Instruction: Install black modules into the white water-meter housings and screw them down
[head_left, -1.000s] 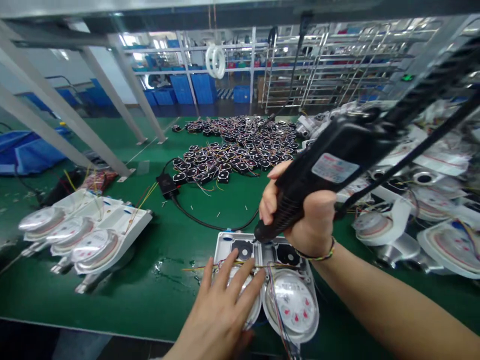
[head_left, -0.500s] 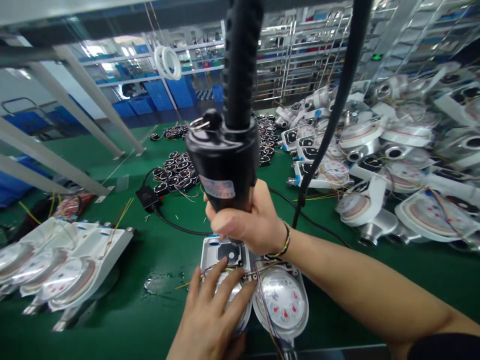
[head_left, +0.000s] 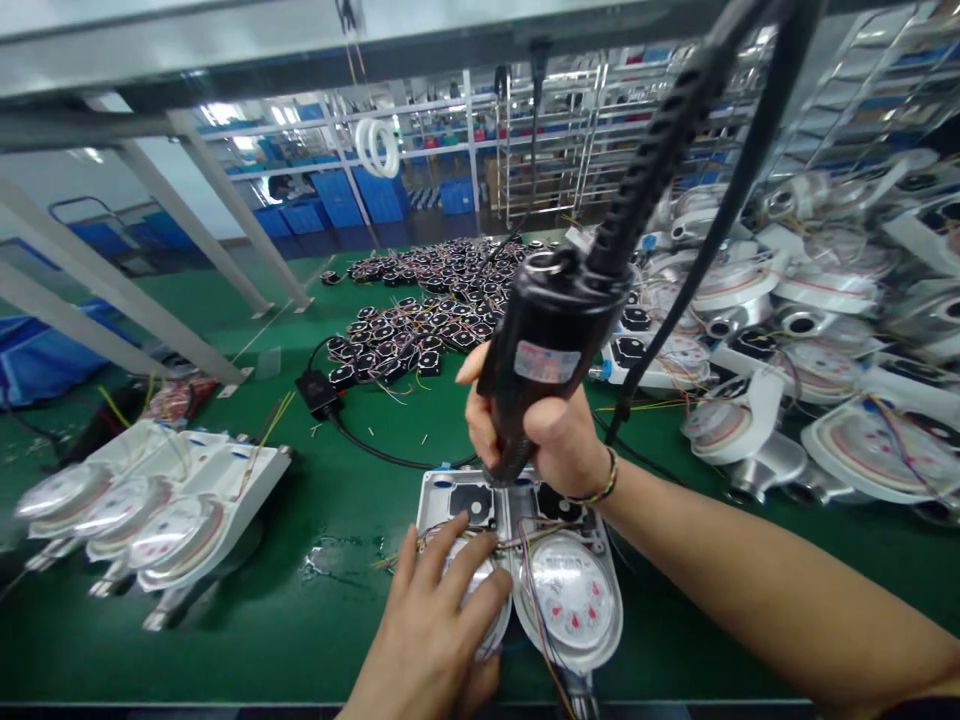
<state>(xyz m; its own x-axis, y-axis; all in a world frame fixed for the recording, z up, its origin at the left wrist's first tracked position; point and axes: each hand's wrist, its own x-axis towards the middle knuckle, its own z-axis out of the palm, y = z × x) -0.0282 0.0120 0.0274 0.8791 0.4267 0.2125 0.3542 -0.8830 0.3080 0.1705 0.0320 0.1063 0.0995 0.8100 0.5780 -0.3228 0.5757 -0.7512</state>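
Note:
Two white water meters lie side by side at the near edge of the green table point(head_left: 337, 590). My left hand point(head_left: 439, 630) lies flat with fingers spread on the dial of the left meter point(head_left: 457, 505). My right hand point(head_left: 544, 435) is wrapped round a black electric screwdriver point(head_left: 551, 340), tilted with its top to the right, and its tip points down at the seam between the two meters. The right meter point(head_left: 570, 595) shows its dial with red pointers, and thin coloured wires run across both.
Three finished meters point(head_left: 150, 510) lie in a row at the left. A heap of white meter bodies point(head_left: 810, 340) fills the right. Several small black modules point(head_left: 435, 300) are spread at the back, with a black box and cable point(head_left: 319, 390) in front. Slanted frame legs point(head_left: 210, 230) stand left.
The screwdriver has swung from leaning right, through upright, to a slight right tilt, with its tip staying at the meters. My left hand has stayed on the left meter's dial.

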